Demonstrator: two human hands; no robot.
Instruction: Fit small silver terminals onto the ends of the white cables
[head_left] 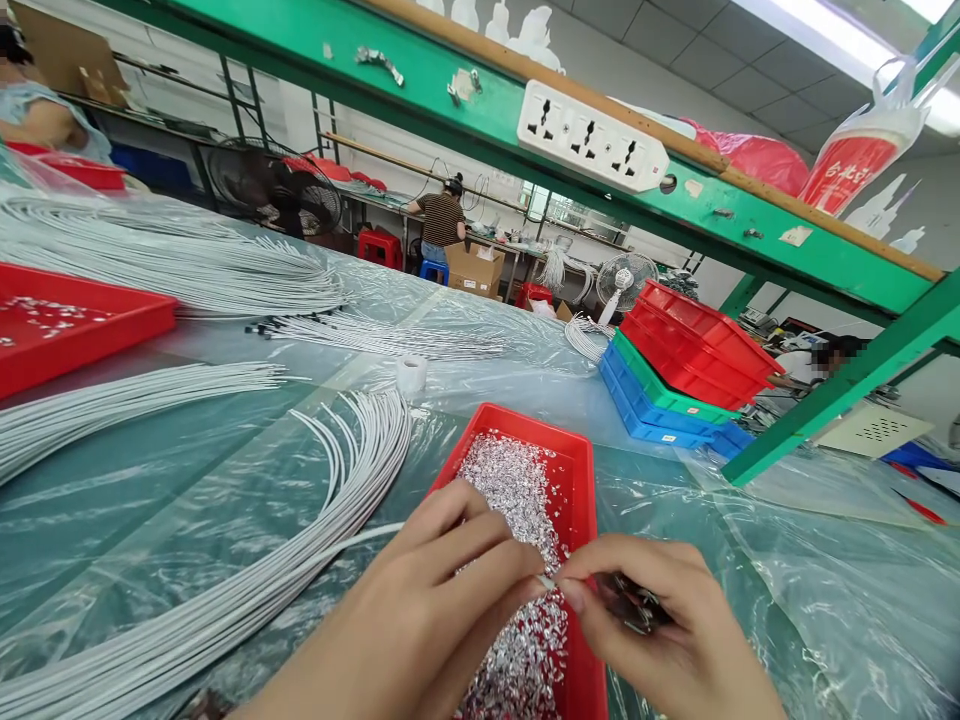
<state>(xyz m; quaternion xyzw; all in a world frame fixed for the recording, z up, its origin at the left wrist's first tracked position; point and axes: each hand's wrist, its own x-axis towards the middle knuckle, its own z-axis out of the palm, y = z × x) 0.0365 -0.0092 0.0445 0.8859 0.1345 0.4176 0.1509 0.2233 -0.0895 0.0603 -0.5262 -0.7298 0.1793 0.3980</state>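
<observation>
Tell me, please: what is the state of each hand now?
Left hand: closed, holding a cable.
Right hand: closed, pinching at the cable tip, something shiny in its palm.

We looked from one camera on the worker's own head, facing forward and down across the worktable [675,530]. We had the left hand [442,580] and right hand [667,610] close before us at the bottom, seen from above and behind. Our view reached far into the room and up to the ceiling [690,60], while a green beam [427,90] slanted down rightward across it.
</observation>
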